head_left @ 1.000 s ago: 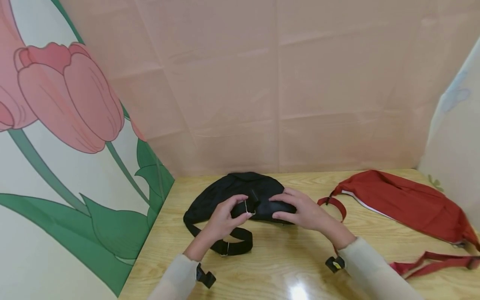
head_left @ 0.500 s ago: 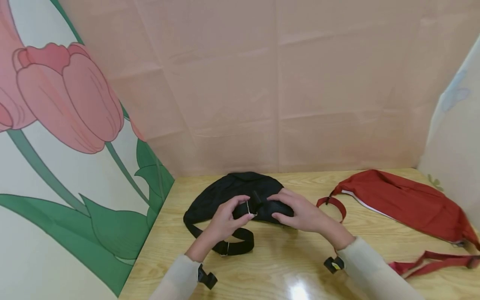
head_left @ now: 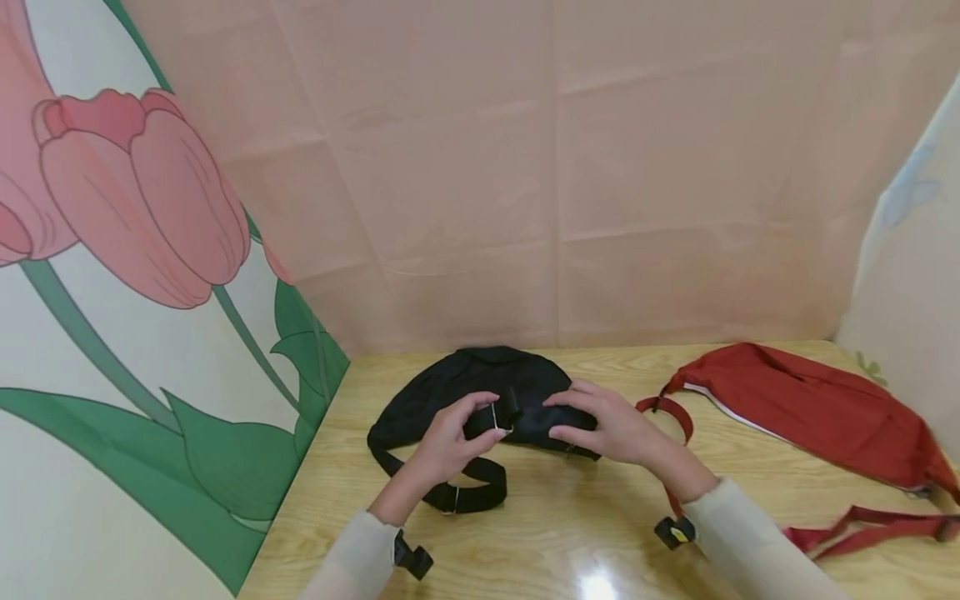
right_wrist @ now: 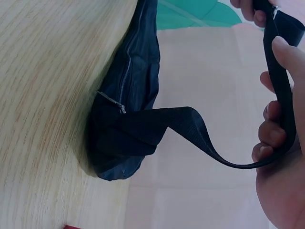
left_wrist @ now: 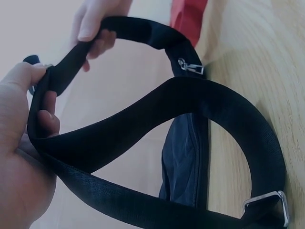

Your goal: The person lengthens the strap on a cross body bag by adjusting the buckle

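A black waist bag [head_left: 442, 392] lies on the table, its zipper pull [left_wrist: 193, 67] showing in the left wrist view. My left hand [head_left: 444, 432] pinches the bag's black strap [left_wrist: 128, 117] between thumb and fingers, right at a thin metal buckle [head_left: 495, 415]. A short strap end [head_left: 512, 402] sticks up beside that buckle. Farther along the same strap, my right hand [head_left: 611, 423] grips it with curled fingers, as the right wrist view shows. The strap's lower loop hangs from my left hand with a metal slider [left_wrist: 285, 207] on it.
On the right of the wooden table [head_left: 555, 533] lies a red waist bag [head_left: 810, 408] with a white-edged zipper. Its red strap [head_left: 862, 525] trails toward the front, and a loop of it lies close to my right wrist. Printed cloth walls border the table.
My right hand has shifted slightly to the right, and more of the black bag's lower right end shows below it. The left hand stays nearly still on the strap.
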Demonstrator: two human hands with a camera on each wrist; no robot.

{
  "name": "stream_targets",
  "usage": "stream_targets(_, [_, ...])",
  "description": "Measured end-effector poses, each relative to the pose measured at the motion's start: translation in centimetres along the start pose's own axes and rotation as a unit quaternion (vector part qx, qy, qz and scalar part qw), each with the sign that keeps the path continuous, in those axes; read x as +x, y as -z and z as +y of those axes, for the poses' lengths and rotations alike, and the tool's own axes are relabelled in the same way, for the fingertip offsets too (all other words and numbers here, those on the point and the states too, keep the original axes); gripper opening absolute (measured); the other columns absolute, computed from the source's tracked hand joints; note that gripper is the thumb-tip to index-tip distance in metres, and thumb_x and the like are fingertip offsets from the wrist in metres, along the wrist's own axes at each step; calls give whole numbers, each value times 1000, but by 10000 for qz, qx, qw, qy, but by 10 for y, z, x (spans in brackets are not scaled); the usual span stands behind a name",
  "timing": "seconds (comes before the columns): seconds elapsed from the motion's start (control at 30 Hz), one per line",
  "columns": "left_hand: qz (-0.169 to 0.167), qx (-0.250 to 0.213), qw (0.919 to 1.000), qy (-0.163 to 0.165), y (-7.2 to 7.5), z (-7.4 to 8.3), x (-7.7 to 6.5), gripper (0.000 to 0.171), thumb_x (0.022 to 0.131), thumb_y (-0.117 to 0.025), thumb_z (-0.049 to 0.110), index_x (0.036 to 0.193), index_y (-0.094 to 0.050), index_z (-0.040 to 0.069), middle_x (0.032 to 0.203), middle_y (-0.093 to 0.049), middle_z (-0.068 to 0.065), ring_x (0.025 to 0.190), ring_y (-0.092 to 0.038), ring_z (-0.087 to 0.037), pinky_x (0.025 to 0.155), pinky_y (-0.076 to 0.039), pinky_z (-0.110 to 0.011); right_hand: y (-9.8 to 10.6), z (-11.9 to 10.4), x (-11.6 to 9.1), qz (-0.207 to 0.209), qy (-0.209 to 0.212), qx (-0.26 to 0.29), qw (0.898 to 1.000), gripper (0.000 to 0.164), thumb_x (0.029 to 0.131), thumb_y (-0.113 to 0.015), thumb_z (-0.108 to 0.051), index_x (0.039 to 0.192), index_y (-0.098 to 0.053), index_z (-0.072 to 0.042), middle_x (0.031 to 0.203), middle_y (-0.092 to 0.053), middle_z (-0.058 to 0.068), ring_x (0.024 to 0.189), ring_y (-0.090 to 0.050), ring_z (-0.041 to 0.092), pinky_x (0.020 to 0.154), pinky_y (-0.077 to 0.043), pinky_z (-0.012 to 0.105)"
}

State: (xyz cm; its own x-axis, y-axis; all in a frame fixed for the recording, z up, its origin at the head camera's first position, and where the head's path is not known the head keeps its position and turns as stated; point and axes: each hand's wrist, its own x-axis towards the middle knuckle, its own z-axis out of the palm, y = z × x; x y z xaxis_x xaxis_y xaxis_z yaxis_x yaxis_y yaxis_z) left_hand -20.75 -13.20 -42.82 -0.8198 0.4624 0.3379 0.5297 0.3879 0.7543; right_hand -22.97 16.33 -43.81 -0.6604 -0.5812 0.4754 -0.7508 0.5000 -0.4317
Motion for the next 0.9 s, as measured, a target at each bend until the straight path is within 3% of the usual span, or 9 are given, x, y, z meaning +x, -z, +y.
stream_targets(0.2, [-25, -43, 10000, 56, 1, 2, -1, 45, 95, -72, 17, 136, -56, 6, 120, -68, -8, 92, -64, -15, 78, -55, -26, 2, -1, -1, -52, -138, -24, 9999, 44, 89, -76, -44, 129, -70, -26, 104, -59, -14, 87, -54, 4, 75, -51, 28])
stream_targets(0.47, [-46, -3, 9999, 123, 1, 3, -1, 45, 95, -73, 17, 136, -57, 7, 119, -67, -8, 92, -64, -16, 77, -55, -26, 4, 0, -3, -43, -216, -21, 9998, 40, 90, -76, -42, 126, -71, -26, 98, -56, -14, 80, -49, 5, 68, -46, 25])
stream_targets(0.67, [-17, 97, 9999, 36, -1, 4, 0, 46, 95, -73, 18, 136, -57, 4, 121, -67, -11, 95, -62, -17, 82, -53, -27, 3, -7, 0, -35, -84, -65, 9999, 36, 91, -77, -37, 123, -69, -22, 109, -63, -7, 96, -58, 7, 85, -55, 36])
stream_targets(0.9, [16, 5, 10000, -18, -4, 5, 2, 45, 94, -73, 18, 135, -57, 7, 119, -68, -7, 90, -63, -15, 76, -54, -25, 2, -17, 5, -406, -34, 34, 9992, 40, 94, -72, -28, 129, -64, -10, 122, -64, 1, 110, -62, 15, 95, -53, 45])
